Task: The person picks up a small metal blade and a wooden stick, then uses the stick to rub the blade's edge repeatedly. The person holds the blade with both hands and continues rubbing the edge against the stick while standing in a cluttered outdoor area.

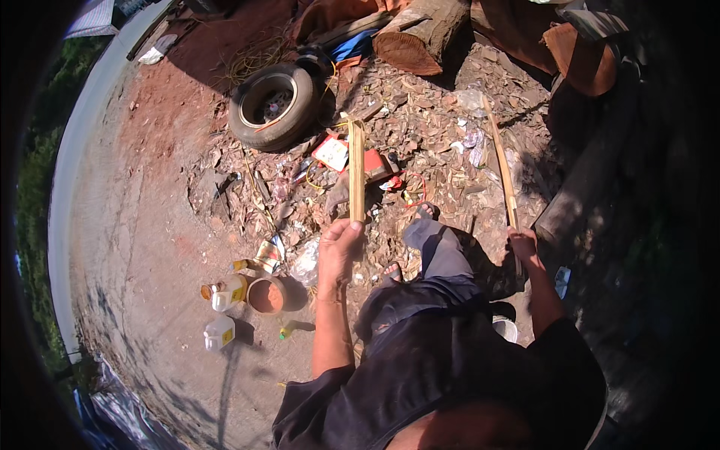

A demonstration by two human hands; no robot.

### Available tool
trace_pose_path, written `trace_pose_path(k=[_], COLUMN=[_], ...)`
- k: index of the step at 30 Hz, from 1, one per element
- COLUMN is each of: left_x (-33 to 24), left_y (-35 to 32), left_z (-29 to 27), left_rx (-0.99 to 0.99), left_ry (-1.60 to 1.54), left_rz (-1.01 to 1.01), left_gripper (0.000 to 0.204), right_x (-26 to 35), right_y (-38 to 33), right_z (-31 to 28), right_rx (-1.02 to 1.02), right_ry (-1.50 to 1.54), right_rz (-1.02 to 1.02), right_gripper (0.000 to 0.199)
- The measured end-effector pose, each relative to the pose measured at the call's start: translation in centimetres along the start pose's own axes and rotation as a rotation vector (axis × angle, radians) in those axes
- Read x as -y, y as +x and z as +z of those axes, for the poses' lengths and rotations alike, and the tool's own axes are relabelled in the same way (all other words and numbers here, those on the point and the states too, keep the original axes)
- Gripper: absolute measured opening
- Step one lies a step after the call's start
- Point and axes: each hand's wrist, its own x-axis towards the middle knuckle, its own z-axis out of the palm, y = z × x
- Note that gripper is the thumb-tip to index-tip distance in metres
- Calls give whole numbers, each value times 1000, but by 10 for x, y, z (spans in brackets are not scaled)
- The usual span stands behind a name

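Note:
My left hand [339, 251] is closed around the lower end of a pale split wood strip [357, 180], which stands up from the fist with a ragged far end. Off to the right, my right hand [523, 244] grips a long, thin wooden stick [499, 159] near its lower end. That stick slants away from me, its far tip over the littered ground. The two pieces are well apart. Beyond the strip, partly covered by it, lies a red and white box [330, 152] among bark and chips.
A tyre [303, 109] lies at the far left of the chips, with a cut log [409, 54] beyond. To my left stand a round pot [267, 295] with reddish contents, a plastic jug [219, 334] and a yellow-labelled container [228, 292]. A white bucket [505, 328] is beside me.

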Motion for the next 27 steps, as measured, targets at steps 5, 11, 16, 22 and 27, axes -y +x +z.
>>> trace_pose_path(k=[5,11,16,22,27], left_x=[-21,-43,-39,-53,-76], left_y=[80,181,224,246,257], left_z=[42,101,135,140,141], left_rx=[19,-104,-218,-274,-227], left_ry=[53,45,185,258,203], left_rz=[48,92,287,334,288], left_gripper=[15,14,16,16,22], right_x=[58,120,159,220,221], right_y=[52,123,194,251,272], right_z=[-23,-29,-22,-6,19], right_rx=[-136,53,44,85,176], right_ry=[-484,-578,-319,-318,-182], right_rz=[1,-9,-201,-385,-371], right_gripper=[44,48,35,42,31])
